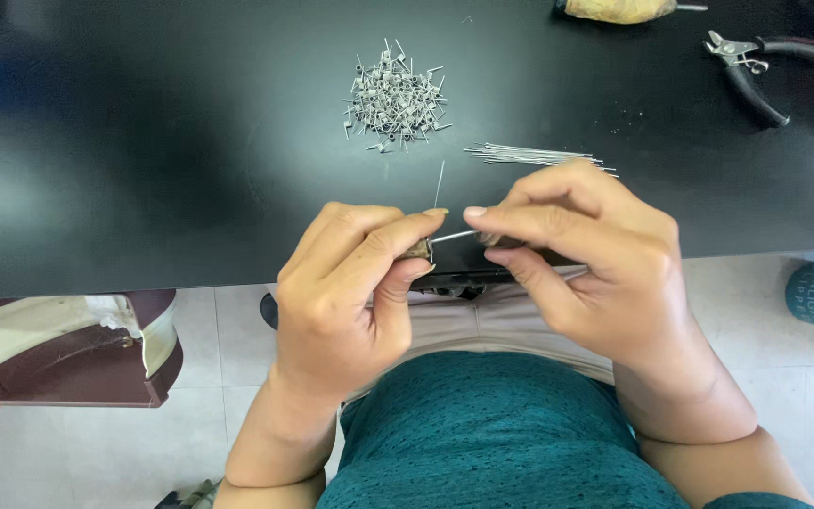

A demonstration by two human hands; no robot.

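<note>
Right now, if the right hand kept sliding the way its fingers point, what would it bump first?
Probably the left hand: the right hand points leftward at it, fingertips nearly touching around a thin wire.

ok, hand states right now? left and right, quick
Left hand: closed, pinching a small brownish metal tool holding a thin silver wire.
Right hand: closed, fingertips pinching that wire's other end.

Thin silver wire (439, 185), straight, standing up and bent sideways at its foot into a short level stretch. Pinched at the bend against a small brownish tool (418, 249), just above the near edge of the black table (143, 141).
</note>
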